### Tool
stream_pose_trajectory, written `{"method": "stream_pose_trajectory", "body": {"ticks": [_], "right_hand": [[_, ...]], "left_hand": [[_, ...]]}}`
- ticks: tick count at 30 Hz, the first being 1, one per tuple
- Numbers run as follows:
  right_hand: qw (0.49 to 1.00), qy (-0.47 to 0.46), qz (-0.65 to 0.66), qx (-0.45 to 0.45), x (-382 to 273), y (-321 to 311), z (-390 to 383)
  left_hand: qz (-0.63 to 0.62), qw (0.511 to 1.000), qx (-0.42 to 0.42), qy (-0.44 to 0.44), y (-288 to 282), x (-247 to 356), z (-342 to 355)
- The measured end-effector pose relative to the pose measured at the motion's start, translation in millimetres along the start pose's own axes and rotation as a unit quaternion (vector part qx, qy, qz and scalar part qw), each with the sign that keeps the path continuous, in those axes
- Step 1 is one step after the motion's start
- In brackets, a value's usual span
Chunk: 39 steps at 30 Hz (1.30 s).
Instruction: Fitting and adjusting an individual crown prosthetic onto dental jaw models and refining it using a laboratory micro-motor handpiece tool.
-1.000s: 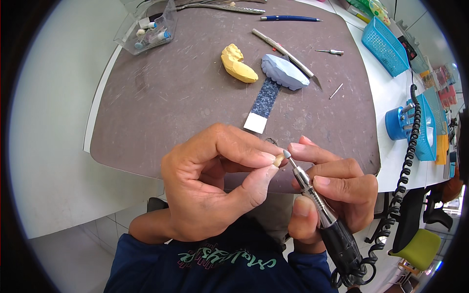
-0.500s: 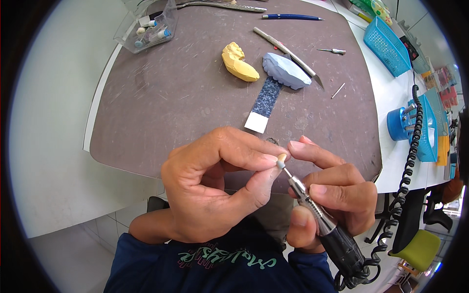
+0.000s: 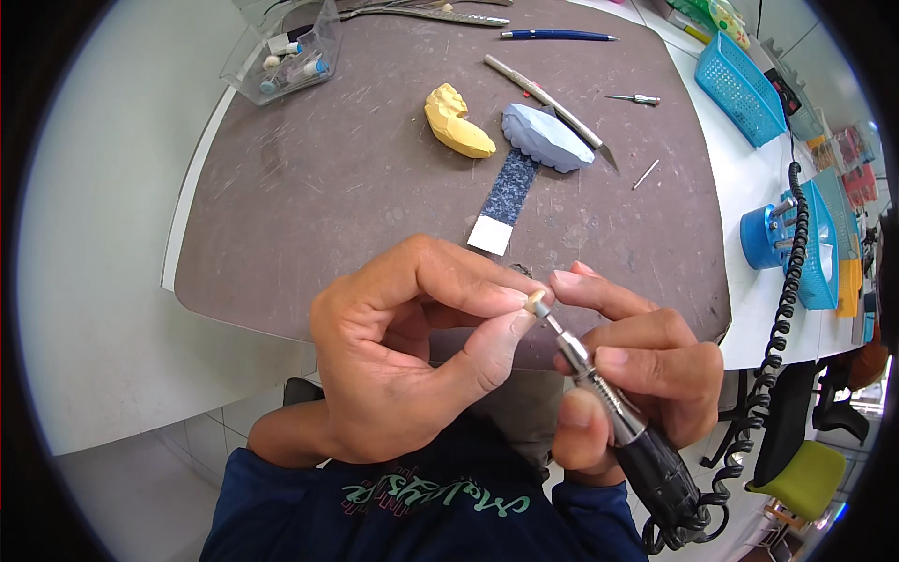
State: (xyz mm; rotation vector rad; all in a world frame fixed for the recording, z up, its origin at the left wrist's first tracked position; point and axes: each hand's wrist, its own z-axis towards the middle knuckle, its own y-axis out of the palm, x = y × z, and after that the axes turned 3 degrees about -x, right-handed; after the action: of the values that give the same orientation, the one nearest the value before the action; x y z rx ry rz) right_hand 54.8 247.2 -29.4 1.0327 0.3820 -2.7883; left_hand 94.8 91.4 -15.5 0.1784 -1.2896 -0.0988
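Observation:
Between the thumb and index fingertip of my left hand (image 3: pixel 412 351) is pinched a small tooth-coloured dental crown (image 3: pixel 534 299), mostly covered by the fingers. My right hand (image 3: pixel 660 361) grips a silver and black dental handpiece (image 3: pixel 618 409) like a pen, index finger stretched forward beside the left fingertips. The handpiece's small grey tip (image 3: pixel 543 310) meets the crown or lies right against it. Both hands are over the near edge of the brown work mat (image 3: pixel 309 215). A coiled black cord (image 3: pixel 775 347) trails from the handpiece's rear end.
Ahead on the mat lie a yellow dental cast (image 3: pixel 457 124), a blue-grey cast (image 3: pixel 546 138), a dark blue strip with a white end (image 3: pixel 513 185), a knife (image 3: pixel 567 112) and a blue pen (image 3: pixel 560 36). A clear box (image 3: pixel 323 47) sits far left; a blue basket (image 3: pixel 740 89) stands right.
The crown has turned slightly in my left fingertips, showing a different side. The handpiece tip has shifted a little with it. Both hands stay in nearly the same place.

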Motion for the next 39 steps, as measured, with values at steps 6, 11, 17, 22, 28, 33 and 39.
{"method": "stream_pose_trajectory", "body": {"ticks": [6, 11, 17, 22, 28, 33, 39], "right_hand": [[1.0, 0.008, -0.001, 0.017, 0.0, 1.2, 1.5], [1.0, -0.008, 0.0, 0.008, -0.4, 1.8, 1.5], [0.994, 0.001, 0.028, 0.103, 0.4, 3.4, 7.6], [0.995, 0.078, 0.015, 0.053, -2.3, 0.6, 15.3], [0.997, 0.03, -0.022, 0.062, -1.5, 6.7, 15.3], [0.998, 0.015, -0.018, 0.051, -1.3, 3.9, 11.5], [0.999, -0.004, -0.025, 0.038, 1.0, 3.4, 7.7]], "left_hand": [[-0.005, 1.0, -0.003, 0.007, -0.9, 0.3, 1.6], [-0.016, 1.0, -0.009, 0.012, -1.3, 0.4, 2.5], [-0.058, 0.998, 0.004, -0.035, -0.7, 3.1, 3.8], [-0.015, 0.999, -0.029, -0.007, -1.5, 1.7, 4.6], [-0.004, 1.0, -0.016, 0.004, 3.0, -1.9, -0.2], [-0.005, 1.0, -0.007, -0.002, 4.8, -0.9, -2.6], [0.0, 1.0, -0.013, 0.002, 4.8, -1.2, -2.5]]}}
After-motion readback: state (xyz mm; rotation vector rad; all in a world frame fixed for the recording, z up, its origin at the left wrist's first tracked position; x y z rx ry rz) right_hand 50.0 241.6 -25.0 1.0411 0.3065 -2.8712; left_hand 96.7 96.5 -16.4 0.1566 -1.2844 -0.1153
